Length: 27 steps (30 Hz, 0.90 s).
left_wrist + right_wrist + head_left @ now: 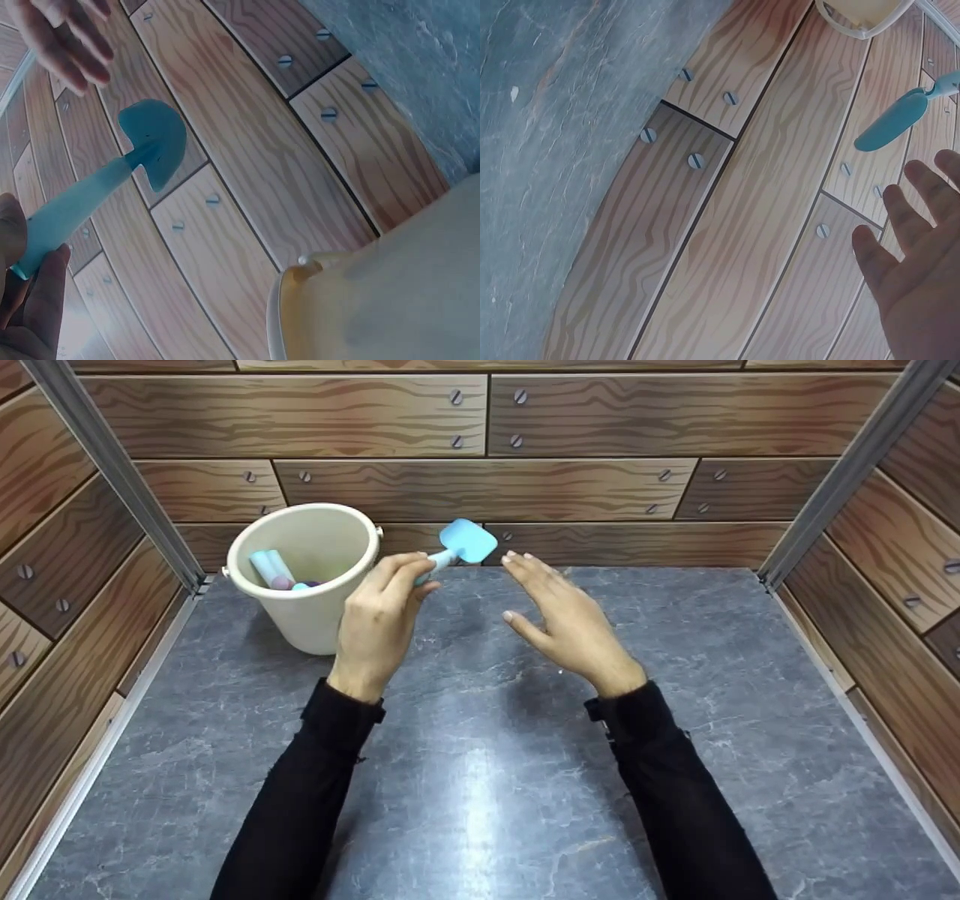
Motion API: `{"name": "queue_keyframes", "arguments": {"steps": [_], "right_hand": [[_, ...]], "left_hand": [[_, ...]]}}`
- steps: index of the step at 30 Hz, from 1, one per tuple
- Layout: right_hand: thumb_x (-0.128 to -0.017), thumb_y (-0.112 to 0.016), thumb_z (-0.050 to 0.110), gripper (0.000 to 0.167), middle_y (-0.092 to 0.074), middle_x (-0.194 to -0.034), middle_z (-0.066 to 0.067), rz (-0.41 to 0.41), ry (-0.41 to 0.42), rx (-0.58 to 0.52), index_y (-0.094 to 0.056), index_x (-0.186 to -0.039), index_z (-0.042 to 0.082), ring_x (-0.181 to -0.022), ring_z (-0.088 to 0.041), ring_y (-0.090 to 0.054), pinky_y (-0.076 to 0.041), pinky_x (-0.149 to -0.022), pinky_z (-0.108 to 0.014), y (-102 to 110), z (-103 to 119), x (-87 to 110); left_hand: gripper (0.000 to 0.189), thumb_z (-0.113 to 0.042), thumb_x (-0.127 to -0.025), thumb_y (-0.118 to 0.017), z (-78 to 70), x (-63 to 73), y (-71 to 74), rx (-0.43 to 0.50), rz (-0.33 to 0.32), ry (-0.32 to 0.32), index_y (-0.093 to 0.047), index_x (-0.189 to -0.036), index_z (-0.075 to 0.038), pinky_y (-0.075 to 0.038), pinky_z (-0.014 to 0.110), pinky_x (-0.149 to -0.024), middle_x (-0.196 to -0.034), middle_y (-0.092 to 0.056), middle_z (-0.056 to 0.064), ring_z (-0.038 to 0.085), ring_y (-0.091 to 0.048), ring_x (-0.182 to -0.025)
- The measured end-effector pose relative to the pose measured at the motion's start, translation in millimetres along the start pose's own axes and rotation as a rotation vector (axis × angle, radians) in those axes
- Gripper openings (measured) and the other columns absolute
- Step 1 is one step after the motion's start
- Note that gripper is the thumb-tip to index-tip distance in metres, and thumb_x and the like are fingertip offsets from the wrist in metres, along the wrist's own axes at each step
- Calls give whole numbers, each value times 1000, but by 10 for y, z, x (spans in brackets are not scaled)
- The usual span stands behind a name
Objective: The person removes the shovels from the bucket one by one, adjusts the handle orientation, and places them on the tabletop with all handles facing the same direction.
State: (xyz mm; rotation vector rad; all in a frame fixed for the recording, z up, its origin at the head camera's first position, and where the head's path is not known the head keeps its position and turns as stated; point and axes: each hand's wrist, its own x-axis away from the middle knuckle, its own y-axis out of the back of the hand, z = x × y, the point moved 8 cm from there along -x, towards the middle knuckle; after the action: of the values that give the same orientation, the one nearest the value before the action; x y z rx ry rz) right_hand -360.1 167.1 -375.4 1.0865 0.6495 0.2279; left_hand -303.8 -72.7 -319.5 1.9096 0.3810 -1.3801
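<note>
My left hand (379, 619) pinches the handle of a light blue toy shovel (469, 541) between thumb and fingers. The shovel is held up off the table, its blade pointing right. In the left wrist view the shovel's pale handle (79, 210) widens toward the fingers. To the right of the blade, my right hand (570, 626) hovers with straight fingers, apart from the shovel and holding nothing. A cream bucket (309, 619) stands just left of my left hand. Blue handle-like pieces (270, 566) with purplish ends lean inside it; their lower parts are hidden by the rim.
The grey marbled tabletop (480, 720) lies under both arms. Wood-patterned panels (570, 495) rise at the back and at both sides, with grey metal posts (840, 472) at the corners. A bright glare marks the table's middle front.
</note>
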Motion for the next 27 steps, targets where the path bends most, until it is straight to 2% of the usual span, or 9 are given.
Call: {"name": "queue_keyframes", "arguments": {"steps": [9, 19, 23, 27], "right_hand": [[-119, -70, 39, 77, -42, -191, -11, -3, 17, -74, -37, -185, 20, -178, -37, -43, -40, -145, -65, -58, 19, -4], [-119, -72, 34, 73, -47, -188, -11, -28, 51, -122, -42, -183, 20, -174, -38, -48, -43, -143, -63, -81, 27, 6], [-117, -76, 29, 68, -55, -183, -11, -67, 86, -136, -50, -179, 17, -170, -39, -53, -47, -142, -62, -82, 22, 4], [-113, -82, 20, 58, -67, -171, -13, -140, 163, -151, -64, -167, 11, -161, -39, -64, -53, -138, -56, -75, 40, 6]], "left_hand": [[25, -20, -111, -78, -145, 79, -131, -15, 48, -45, -82, -125, 0, -73, 35, -107, -125, -84, 16, 31, -86, -114], [23, -12, -106, -85, -237, 177, -296, 47, 99, -50, -82, -124, 0, -73, 34, -105, -125, -84, 18, 32, -87, -115], [24, -12, -105, -85, -261, 223, -359, 80, 113, -51, -82, -125, 1, -73, 33, -106, -124, -84, 18, 31, -87, -114], [24, -14, -106, -84, -282, 266, -406, 121, 120, -50, -82, -125, 1, -73, 32, -105, -124, -84, 18, 31, -87, -114]]}}
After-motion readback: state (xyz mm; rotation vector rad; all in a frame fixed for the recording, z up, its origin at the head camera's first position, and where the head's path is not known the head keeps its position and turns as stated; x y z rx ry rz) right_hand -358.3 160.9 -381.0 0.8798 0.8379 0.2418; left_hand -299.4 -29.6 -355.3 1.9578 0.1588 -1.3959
